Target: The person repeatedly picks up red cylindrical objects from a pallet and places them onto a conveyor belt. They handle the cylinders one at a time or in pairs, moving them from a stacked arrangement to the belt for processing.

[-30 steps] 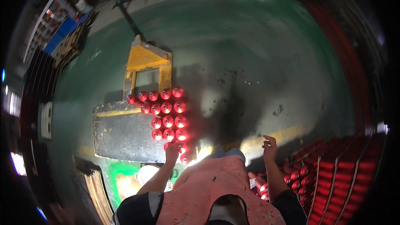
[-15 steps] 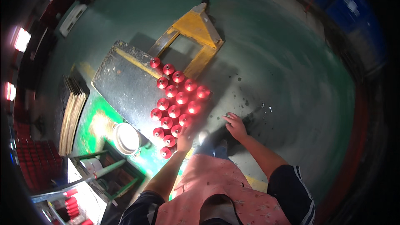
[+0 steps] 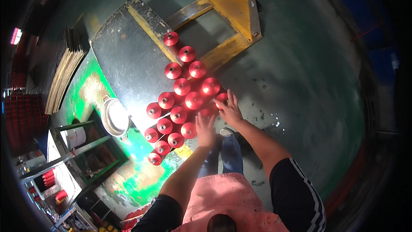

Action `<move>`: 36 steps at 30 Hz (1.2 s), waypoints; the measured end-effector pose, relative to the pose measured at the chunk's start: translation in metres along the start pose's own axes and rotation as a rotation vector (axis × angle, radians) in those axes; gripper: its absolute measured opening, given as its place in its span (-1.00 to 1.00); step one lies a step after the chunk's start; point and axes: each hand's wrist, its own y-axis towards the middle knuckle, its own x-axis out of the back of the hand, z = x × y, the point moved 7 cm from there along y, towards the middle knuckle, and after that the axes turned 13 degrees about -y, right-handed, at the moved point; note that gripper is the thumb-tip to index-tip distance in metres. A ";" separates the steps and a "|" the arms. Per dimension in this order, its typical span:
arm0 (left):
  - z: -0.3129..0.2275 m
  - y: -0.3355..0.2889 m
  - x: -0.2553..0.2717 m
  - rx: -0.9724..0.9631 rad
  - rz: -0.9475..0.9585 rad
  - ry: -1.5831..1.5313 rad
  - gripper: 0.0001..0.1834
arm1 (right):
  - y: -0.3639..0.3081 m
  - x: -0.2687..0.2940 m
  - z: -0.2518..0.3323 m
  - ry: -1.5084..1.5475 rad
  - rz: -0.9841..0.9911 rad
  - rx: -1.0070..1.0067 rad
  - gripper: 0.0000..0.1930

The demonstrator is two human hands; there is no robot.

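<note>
Several red cylinders [image 3: 194,100] with rounded tops and metal necks stand upright in a staggered group in front of me. At the group's near right edge my left hand [image 3: 207,132] rests against a red cylinder [image 3: 207,113], its fingers stretched out and partly covering it. Further right, my right hand [image 3: 231,109] reaches another red cylinder [image 3: 221,98]. Its thumb lies near the top and its fingers extend along the right side, spread apart. The lower parts of both cylinders are hidden from above.
A dark board [image 3: 124,38] with a yellow stripe lies beside the cylinders, and a yellow pallet-jack frame [image 3: 234,10] extends beyond. On the left are a white pot [image 3: 115,118], stacked flat sheets [image 3: 65,77] and a green-framed workbench [image 3: 101,148]. Wet spots [image 3: 277,122] mark the floor at right.
My right hand has moved from open air over the floor to a cylinder at the group's right edge. My left hand has shifted right along the near cylinders. The view has also turned and shifted.
</note>
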 end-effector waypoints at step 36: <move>0.116 -0.324 0.465 0.351 -0.874 -1.440 -0.62 | -0.072 0.178 0.279 1.283 -0.026 -0.160 -0.46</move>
